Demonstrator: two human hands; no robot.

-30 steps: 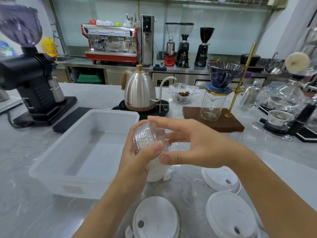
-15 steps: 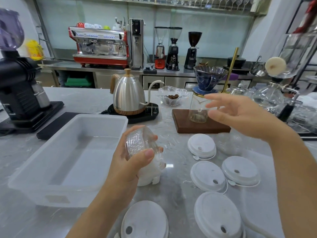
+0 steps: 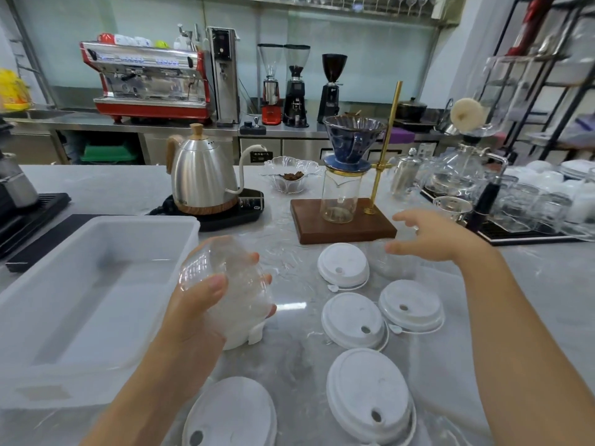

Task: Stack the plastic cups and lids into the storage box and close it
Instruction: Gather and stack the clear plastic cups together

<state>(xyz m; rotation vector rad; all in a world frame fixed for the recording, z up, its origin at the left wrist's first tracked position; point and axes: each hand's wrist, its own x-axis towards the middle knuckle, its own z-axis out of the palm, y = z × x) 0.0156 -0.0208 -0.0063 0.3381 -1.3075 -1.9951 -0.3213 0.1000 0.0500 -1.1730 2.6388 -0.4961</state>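
grey counter [image 3: 289,365]: left hand [image 3: 193,317] grips clear ribbed cup [image 3: 225,284]; right hand [image 3: 441,236] spread, empty.

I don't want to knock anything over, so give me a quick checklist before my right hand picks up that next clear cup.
1. Left hand grips the stacked clear cups: ok.
2. Right hand free, fingers spread: ok.
3. Next clear cup within reach, just under the right hand's fingers: ok.
4. Cup clear of the nearest white lid: cannot tell, they sit very close.
5. Wooden dripper stand just behind the cup, with a glass server on it: not ok, mind it.
6. Storage box open, nothing visible inside: ok.
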